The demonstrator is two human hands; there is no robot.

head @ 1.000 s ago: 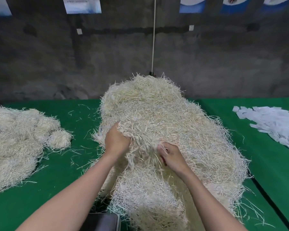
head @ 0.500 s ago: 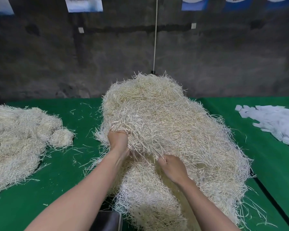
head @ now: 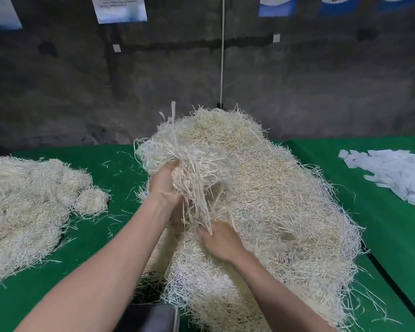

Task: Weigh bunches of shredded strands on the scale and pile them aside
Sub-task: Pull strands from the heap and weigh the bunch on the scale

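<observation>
Left hand [head: 164,185] grips a bunch of shredded strands [head: 189,156], held just above the main heap [head: 285,207]. Its loose ends hang down to the right hand [head: 219,240]. That hand lies on the heap; blur hides whether its fingers pinch anything. A side pile [head: 22,207] well left of the left hand suggests some bunches are done. The dark object [head: 151,317] between the forearms, probably the scale, has not yet received this bunch. Most of the heap is left to weigh.

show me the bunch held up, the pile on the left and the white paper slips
bunch [head: 189,159]: head view, fluffy top above the left hand [head: 164,188]
left pile [head: 27,207]: head view, middle of the heap
white paper slips [head: 398,173]: head view, centre of the stack
</observation>
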